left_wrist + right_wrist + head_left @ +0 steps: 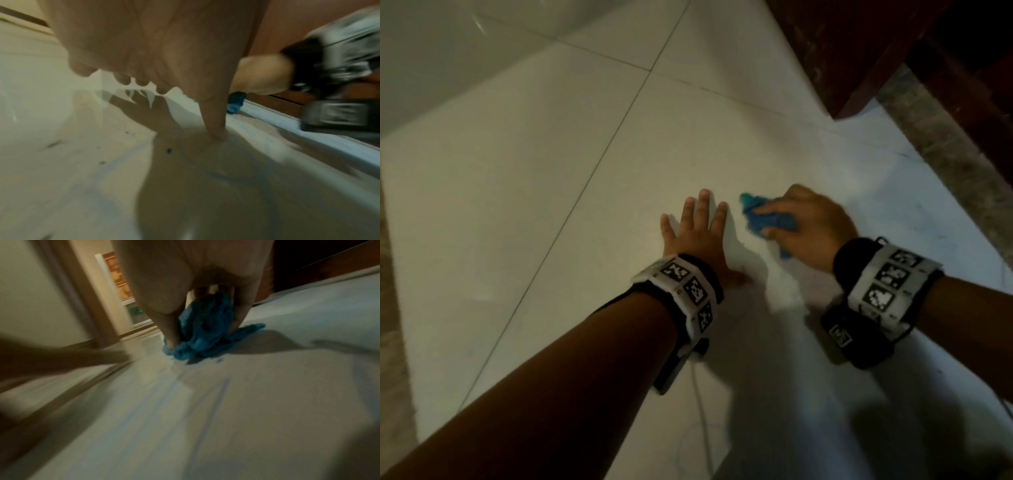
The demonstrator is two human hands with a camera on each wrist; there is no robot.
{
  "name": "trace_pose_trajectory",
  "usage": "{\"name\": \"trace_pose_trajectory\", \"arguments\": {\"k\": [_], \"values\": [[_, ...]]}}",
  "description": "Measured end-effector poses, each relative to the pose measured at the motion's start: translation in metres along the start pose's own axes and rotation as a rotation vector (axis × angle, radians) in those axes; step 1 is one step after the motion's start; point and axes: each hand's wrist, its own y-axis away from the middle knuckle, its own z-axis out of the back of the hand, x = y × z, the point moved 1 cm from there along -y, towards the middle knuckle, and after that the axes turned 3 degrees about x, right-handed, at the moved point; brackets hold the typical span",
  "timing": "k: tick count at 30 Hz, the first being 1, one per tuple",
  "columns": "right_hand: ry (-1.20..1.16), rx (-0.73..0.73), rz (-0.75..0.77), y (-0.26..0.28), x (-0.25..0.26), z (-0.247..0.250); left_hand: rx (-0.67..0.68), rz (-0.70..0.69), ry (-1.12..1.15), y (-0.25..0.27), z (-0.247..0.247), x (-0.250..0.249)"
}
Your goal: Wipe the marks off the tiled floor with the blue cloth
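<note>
A dark reddish-brown wooden furniture piece (859,51) is seen at the upper right of the head view, its lower corner reaching down to the floor. A speckled grey-brown stone strip (948,150) is laid along the right edge, beside the wood. A glossy pale wall panel (448,61) is seen at the upper left. A thin white cable (700,404) is trailed across the lower centre. In the right wrist view, a brown door frame (82,293) is shown upright at the left, with blurred orange shelving (119,277) visible just beyond it.
</note>
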Motion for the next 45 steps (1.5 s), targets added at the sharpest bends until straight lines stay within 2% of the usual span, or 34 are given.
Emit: {"name": "trace_pose_trajectory", "arguments": {"k": [3, 5, 8, 12, 14, 17, 19, 20, 24, 26, 28, 32, 34, 39, 42, 45], "values": [[0.029, -0.118, -0.191, -0.022, -0.035, 0.027, -0.042, -0.034, -0.016, 0.010, -0.004, 0.008], [0.111, -0.130, -0.306, -0.029, -0.043, 0.028, -0.019, -0.028, 0.048, 0.015, -0.008, 0.012], [0.124, -0.062, -0.204, -0.021, -0.011, 0.009, -0.003, -0.016, 0.058, 0.018, -0.014, 0.014], [0.097, 0.084, 0.090, 0.006, 0.035, -0.023, -0.005, -0.004, 0.043, 0.019, -0.015, 0.014], [0.075, 0.133, 0.070, -0.003, 0.028, -0.012, -0.007, -0.007, 0.058, 0.022, -0.015, 0.016], [0.068, 0.006, -0.167, -0.034, -0.005, 0.017, -0.017, -0.008, 0.090, 0.025, -0.017, 0.020], [0.108, -0.032, -0.241, -0.037, -0.010, 0.023, -0.022, -0.003, 0.103, 0.026, -0.017, 0.020], [0.127, -0.018, -0.215, -0.032, -0.004, 0.019, -0.025, 0.001, 0.106, 0.026, -0.016, 0.019], [0.117, 0.093, 0.069, 0.008, 0.036, -0.019, -0.016, 0.016, 0.096, 0.026, -0.014, 0.018], [0.142, 0.152, 0.090, 0.014, 0.042, -0.026, 0.009, 0.009, 0.089, 0.027, -0.011, 0.018], [0.061, 0.188, 0.060, 0.009, 0.044, -0.020, -0.015, 0.023, 0.107, 0.028, -0.004, 0.023], [-0.172, 0.033, -0.033, -0.015, 0.047, -0.002, -0.129, 0.172, 0.112, 0.039, 0.009, 0.056], [-0.228, 0.032, -0.050, -0.031, 0.053, 0.000, -0.129, 0.252, 0.105, 0.057, 0.007, 0.075], [-0.247, 0.186, 0.022, -0.054, 0.079, -0.023, -0.026, 0.412, 0.149, 0.110, -0.013, 0.087], [-0.208, 0.328, 0.134, -0.047, 0.116, -0.055, -0.057, 0.561, 0.213, 0.152, -0.018, 0.092], [-0.186, 0.421, 0.192, -0.023, 0.149, -0.076, -0.061, 0.649, 0.243, 0.198, -0.027, 0.090]]}}
